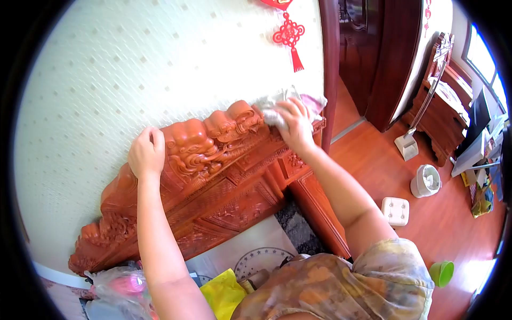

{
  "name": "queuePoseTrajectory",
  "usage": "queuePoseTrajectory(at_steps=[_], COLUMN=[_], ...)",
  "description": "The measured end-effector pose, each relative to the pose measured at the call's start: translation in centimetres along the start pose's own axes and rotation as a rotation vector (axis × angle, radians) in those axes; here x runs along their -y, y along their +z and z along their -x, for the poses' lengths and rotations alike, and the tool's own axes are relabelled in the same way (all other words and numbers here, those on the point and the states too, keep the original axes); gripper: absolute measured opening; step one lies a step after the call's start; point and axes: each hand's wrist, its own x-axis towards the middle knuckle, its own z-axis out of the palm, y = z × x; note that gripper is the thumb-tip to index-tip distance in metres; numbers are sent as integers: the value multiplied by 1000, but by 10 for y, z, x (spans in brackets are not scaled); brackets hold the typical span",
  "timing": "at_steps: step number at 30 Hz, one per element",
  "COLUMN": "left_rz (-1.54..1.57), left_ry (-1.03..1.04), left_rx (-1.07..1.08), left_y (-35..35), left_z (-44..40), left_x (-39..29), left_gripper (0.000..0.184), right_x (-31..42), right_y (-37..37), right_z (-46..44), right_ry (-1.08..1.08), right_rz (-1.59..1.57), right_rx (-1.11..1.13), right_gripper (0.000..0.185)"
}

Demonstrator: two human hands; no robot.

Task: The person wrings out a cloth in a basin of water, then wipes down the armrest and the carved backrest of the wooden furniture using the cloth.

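From my remote view, I have the right grip bent over a bunched cloth, pale with a pinkish part, its fingers partly closed and slightly parted on it. The cloth lies at the upper right end of a reddish carved wooden headboard, showing on both sides of my fingers. My left grip is curled at the headboard's top edge, well to the left of the right grip; I cannot tell how firmly it holds.

Above the right grip, a red knotted ornament with a tassel hangs on the patterned wall. The gold mark on the red piece at its top is cut off, and I cannot read it. Below the right grip, a pale surface bears a printed ring of dark stars. Nearer me, below the left grip, are a yellow item and a clear plastic bag with something pink inside. Well right of the right grip stand a long-handled dustpan, a white bin and a tufted stool.
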Motion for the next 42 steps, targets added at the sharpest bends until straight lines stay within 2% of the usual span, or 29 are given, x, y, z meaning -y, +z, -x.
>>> queuePoseTrajectory(at_steps=[2, 3, 5, 6, 7, 9, 11, 12, 15, 16, 17, 19, 20, 22, 23, 25, 26, 27, 29, 30, 31, 33, 35, 37, 42], left_rz=[12, 19, 16, 18, 18, 41, 36, 26, 30, 23, 27, 36, 35, 33, 37, 46, 32, 16, 28, 37, 46, 37, 19, 33, 21], left_ry=[-3, -1, -12, -31, -36, -54, -41, -23, 0, 5, -7, -20, -22, -27, -25, -26, -35, -42, -42, -39, -35, -30, -24, -8, -29], left_rx=[-12, -10, 19, 31, 30, 70, 41, 22, -6, 8, 12, 6, 1, -7, -13, -19, 4, 31, 44, 31, 12, 7, 9, -11, 41], left_y=[1, 0, 0, -1, -3, -7, -5, -2, 0, 1, 1, 0, -1, -1, 0, 0, -2, -4, -4, -4, -3, -3, -1, 0, -3], left_z=[-1, 1, 1, 1, 2, 2, 2, 1, 1, 2, 2, 1, 1, 1, 1, 0, 0, 1, 3, 3, 1, 1, 0, 1, 1], left_x=[-1, -1, -1, -1, -3, -6, -3, -2, 0, 1, 1, -1, -1, 0, 1, 1, -1, -2, -2, -2, -2, -3, -3, -2, -3], left_gripper=[33, 32, 32, 32, 32, 31, 31, 31, 31, 31, 31, 31, 31, 31, 31, 31, 31, 31, 31, 31, 31, 31, 31, 31, 32], right_x=[-1, -5, -11, -7, -14, -16, -10, -2, 3, -3, -6, -12, -14, -24, -30, -32, -34, -34, -33, -39, -25, -26, -22, -24, -34], right_y=[-6, -7, -4, -9, -7, 3, 0, -3, -10, -6, -2, -2, -2, 4, 8, 10, 8, 5, -2, 1, -14, -17, -23, -26, -7], right_z=[1, -6, -30, -46, -49, -42, -19, -9, -11, -19, -33, -54, -54, -48, -44, -39, -43, -42, -42, -33, -30, -12, -13, -20, -41], right_ry=[-49, -55, 161, 353, 358, 306, 130, 22, -16, 35, 216, 445, 442, 477, 470, 323, 421, 430, 274, 154, 154, 9, 17, 23, 176], right_rz=[-2, 18, 75, 135, 78, 55, 57, 74, 59, 111, 109, 60, 59, -66, -65, -34, 16, 20, 109, 109, 110, 110, 77, 63, 35], right_rx=[40, 78, 270, 373, 359, 228, 84, 6, 81, 137, 248, 354, 352, 184, 184, 7, 94, 107, 150, 61, 100, -68, -120, 12, 110], right_gripper=[36, 27, 22, 32, 36, 31, 23, 25, 23, 23, 23, 27, 27, 33, 33, 33, 31, 31, 27, 25, 22, 20, 23, 22, 25])
